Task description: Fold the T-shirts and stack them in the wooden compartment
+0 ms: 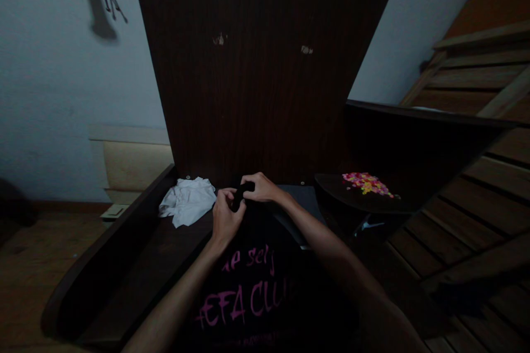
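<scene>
A black T-shirt point(248, 281) with pink lettering is spread in front of me, and its print reads upright from where I look. Close to its far end, my left hand point(227, 216) pinches dark cloth between thumb and fingers. My right hand point(260, 187) grips the same bunched black cloth just beyond and to the right. The dimness hides exactly which part of the shirt is between the fingers. Left of my left hand lies a crumpled white cloth point(188, 201).
A tall dark wooden panel point(256, 77) rises behind the surface. On a rounded dark shelf point(331, 187) at the right lies a pile of small pink and yellow pieces point(367, 183). A raised dark edge point(111, 242) borders the left side. Wooden slats point(467, 187) stand farther right.
</scene>
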The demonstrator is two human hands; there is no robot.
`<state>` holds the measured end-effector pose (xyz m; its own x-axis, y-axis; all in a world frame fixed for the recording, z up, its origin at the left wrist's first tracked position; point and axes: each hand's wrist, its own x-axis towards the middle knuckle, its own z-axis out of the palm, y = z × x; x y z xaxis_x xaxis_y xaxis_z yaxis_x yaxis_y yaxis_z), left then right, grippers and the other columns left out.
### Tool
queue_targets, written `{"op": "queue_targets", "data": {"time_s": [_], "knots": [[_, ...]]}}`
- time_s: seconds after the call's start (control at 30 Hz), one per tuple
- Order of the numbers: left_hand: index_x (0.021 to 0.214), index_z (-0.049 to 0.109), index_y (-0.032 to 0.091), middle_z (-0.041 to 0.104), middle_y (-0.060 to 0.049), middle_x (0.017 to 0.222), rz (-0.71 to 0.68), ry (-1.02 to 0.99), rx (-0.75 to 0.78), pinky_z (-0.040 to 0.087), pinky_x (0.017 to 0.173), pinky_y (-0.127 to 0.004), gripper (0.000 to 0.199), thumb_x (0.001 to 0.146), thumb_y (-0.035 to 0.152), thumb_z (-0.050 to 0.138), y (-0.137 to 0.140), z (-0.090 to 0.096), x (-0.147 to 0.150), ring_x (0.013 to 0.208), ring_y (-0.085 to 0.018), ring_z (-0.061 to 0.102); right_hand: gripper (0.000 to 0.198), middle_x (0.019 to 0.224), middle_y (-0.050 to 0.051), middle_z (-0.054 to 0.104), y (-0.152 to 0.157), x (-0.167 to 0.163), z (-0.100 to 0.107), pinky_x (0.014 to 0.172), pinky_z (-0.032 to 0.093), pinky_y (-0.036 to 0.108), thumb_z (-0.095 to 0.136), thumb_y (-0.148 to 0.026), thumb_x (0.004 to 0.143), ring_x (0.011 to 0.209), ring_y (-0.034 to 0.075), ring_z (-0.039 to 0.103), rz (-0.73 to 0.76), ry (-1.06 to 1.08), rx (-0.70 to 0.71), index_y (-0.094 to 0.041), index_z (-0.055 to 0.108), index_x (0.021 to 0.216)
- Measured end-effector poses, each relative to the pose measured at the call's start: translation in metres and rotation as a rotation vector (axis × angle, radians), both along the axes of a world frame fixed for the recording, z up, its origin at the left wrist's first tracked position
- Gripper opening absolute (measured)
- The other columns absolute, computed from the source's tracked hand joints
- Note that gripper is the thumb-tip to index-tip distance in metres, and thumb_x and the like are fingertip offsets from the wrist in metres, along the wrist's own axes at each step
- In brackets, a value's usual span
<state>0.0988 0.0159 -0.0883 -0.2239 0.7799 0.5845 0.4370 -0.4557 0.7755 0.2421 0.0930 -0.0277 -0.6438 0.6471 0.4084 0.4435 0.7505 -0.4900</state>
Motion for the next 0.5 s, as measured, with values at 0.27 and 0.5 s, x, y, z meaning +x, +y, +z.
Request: {"op": "queue_targets", "data": {"time_s": [0.27, 0.5], "knots": [[0.074, 0.056, 0.022, 0.057, -0.012, 0.106, 0.195, 0.402, -0.101, 0.047, 0.086, -0.042, 0.023, 0.069, 0.041, 0.070, -0.021, 0.004, 0.012, 0.102, -0.031, 0.055, 0.011, 0.069, -0.003, 0.059, 0.005, -0.014, 0.018, 0.063, 0.036, 0.021, 0.057, -0.020, 0.072, 0.063, 0.011, 0.050, -0.153, 0.038, 0.121, -0.016, 0.064, 0.079], [0.075, 0.068, 0.020, 0.063, -0.012, 0.096, 0.132, 0.559, -0.183, 0.049, 0.081, -0.039, 0.011, 0.070, 0.027, 0.063, -0.026, 0.002, -0.001, 0.093, -0.029, 0.058, 0.013, 0.071, -0.001, 0.062, 0.005, -0.010, 0.035, 0.066, 0.037, 0.023, 0.056, -0.024, 0.076, 0.065, 0.014, 0.053, -0.334, 0.052, 0.208, -0.018, 0.065, 0.084]]}}
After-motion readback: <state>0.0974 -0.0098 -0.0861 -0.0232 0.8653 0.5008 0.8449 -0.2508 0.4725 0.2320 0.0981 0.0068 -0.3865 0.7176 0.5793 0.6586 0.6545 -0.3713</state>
